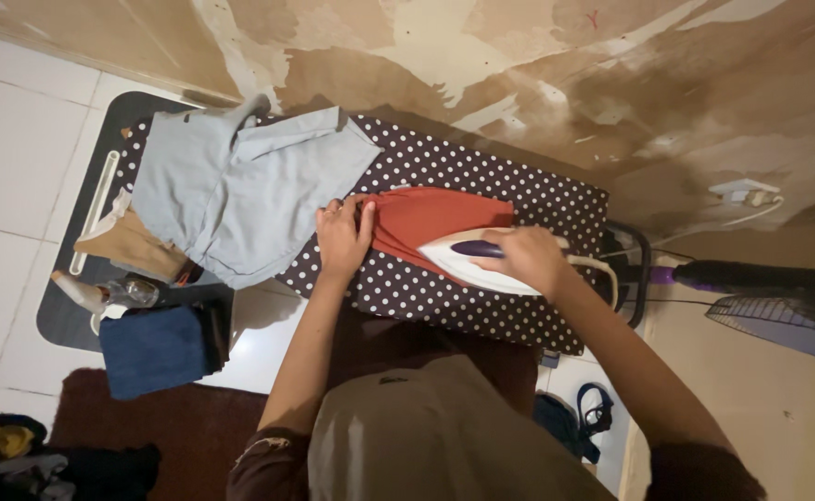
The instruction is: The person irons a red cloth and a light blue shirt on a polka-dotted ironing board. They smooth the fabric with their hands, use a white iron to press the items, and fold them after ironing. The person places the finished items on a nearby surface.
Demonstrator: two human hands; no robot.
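overhead view: the right hand (pixel 530 260) is wrapped around the handle of a white and purple iron (pixel 468 262), pressing a rust-red garment (pixel 426 218) on a polka-dot ironing board (pixel 481 176). the left hand (pixel 342 239), fingers spread flat, pins the cloth's edge; gliding onward likely needs it kept taut.

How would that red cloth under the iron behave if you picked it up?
The red cloth would probably flop and drape: it lies flat, and bunches where the left hand presses it. It looks thin, so likely light. It might slide on the dotted board cover, which may be why that hand pins it beside the iron.
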